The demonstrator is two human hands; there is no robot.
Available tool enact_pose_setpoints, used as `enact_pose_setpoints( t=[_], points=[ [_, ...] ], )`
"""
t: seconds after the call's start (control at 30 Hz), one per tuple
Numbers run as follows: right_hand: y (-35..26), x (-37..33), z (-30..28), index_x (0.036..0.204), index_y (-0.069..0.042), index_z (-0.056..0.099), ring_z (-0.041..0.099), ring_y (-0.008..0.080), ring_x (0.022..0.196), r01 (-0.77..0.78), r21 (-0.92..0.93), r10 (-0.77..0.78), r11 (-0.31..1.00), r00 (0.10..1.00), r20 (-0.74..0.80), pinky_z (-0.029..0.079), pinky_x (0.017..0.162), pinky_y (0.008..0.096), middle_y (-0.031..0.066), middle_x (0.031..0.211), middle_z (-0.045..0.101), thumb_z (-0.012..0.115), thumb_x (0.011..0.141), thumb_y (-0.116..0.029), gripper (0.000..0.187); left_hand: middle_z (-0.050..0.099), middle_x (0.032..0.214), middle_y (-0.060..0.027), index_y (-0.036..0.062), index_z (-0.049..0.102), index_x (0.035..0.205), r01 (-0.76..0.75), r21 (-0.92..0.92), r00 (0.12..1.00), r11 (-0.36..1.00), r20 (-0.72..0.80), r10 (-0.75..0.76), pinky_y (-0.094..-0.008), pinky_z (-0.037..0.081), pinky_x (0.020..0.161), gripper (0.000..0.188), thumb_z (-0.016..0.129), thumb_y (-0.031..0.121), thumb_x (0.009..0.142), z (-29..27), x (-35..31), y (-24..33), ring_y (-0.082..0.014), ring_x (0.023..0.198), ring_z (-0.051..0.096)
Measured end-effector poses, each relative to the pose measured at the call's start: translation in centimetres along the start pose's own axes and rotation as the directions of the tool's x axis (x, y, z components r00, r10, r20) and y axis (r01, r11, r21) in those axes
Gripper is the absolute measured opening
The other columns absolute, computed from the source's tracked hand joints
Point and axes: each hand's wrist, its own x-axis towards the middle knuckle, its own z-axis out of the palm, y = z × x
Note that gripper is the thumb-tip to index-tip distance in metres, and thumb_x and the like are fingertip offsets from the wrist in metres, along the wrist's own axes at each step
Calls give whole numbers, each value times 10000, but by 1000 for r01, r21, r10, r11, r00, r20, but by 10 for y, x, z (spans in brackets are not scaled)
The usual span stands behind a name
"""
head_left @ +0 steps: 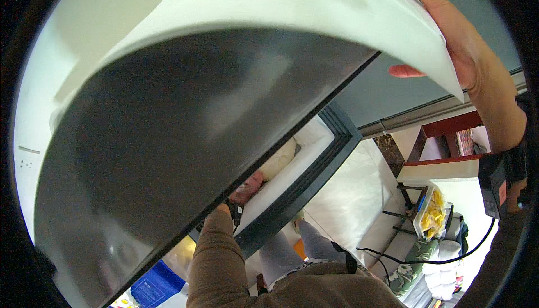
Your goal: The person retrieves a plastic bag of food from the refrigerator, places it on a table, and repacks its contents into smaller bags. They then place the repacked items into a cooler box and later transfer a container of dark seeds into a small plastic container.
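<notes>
Right hand (460,44) clamps the top edge of the raised freezer lid (224,117), thumb under, lid filling most of the view and hiding the left hand (220,210) reaching into the chest freezer (314,156) — grip there unclear; bag of yellow snacks (429,212) off right.

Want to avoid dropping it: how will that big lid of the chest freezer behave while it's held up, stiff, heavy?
The lid probably stays stiff: its edge runs straight. It looks bulky, so likely heavy and apt to drop. The right hand grips its corner; the left hand reaches beneath.
</notes>
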Motion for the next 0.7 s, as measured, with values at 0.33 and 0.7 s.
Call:
enact_pose_setpoints(
  t=[0.33,0.7],
  points=[
    [12,-5,-3,1249,-118,484,636,150,742,-50,113,35,992,991,132,568,504,305,115,969,609,567,719,-662,764,607,1109,-185,29,596,1091,-66,-255,978,965,-209,12,-426,466,805,346,501,283,875,-65,-42,-42,-346,986,582],
    [173,-90,3,1341,-29,354,505,290,1144,-457,482,224,748,857,465,422,961,448,161,1279,489,609,804,-444,725,617,973,-229,30,644,903,339,-914,415,222,-67,-908,-472,456,832,362,444,317,810,45,-349,84,-407,934,579]
  ],
)
